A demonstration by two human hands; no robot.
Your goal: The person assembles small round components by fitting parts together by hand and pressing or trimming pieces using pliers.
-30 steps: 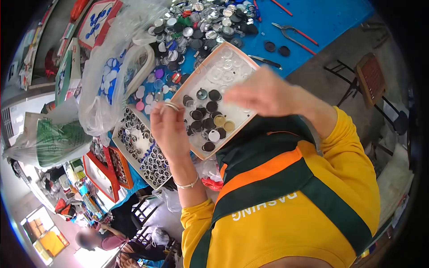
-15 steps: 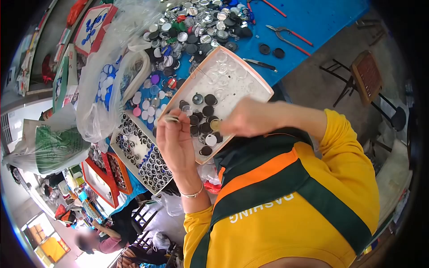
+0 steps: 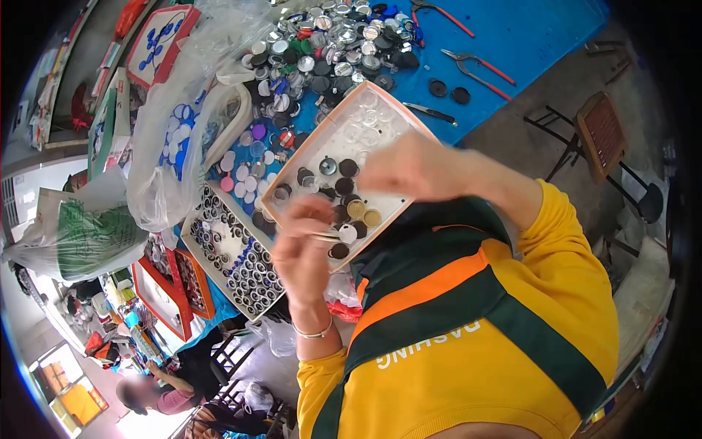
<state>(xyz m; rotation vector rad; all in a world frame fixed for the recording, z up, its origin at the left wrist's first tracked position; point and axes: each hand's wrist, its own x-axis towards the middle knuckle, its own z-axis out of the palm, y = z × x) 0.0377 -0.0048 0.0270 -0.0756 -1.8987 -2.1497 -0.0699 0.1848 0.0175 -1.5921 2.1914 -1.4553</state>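
Observation:
My left hand (image 3: 301, 252) is over the near left side of a shallow white box (image 3: 391, 164) with an orange rim. Its fingers are closed on a thin, pale piece seen edge-on, too blurred to name. Above the box's right side is my right hand (image 3: 413, 167), its fingers smeared by motion. Inside the box lie black discs (image 3: 344, 186), a white disc (image 3: 347, 233), two gold discs (image 3: 371, 218), a dark green round piece (image 3: 327, 166) and clear round pieces (image 3: 368, 117).
Beyond the box is a heap of caps (image 3: 344, 51). Red-handled pliers (image 3: 479, 73) and tweezers (image 3: 430, 113) lie on the blue table (image 3: 541, 36). A tray of rings (image 3: 252, 274) stands left, near plastic bags (image 3: 157, 186). Another person (image 3: 172, 395) sits lower left.
My left hand has moved right and slightly down over the box. My right hand has moved up and slightly right, away from the gold discs; a second gold disc now shows.

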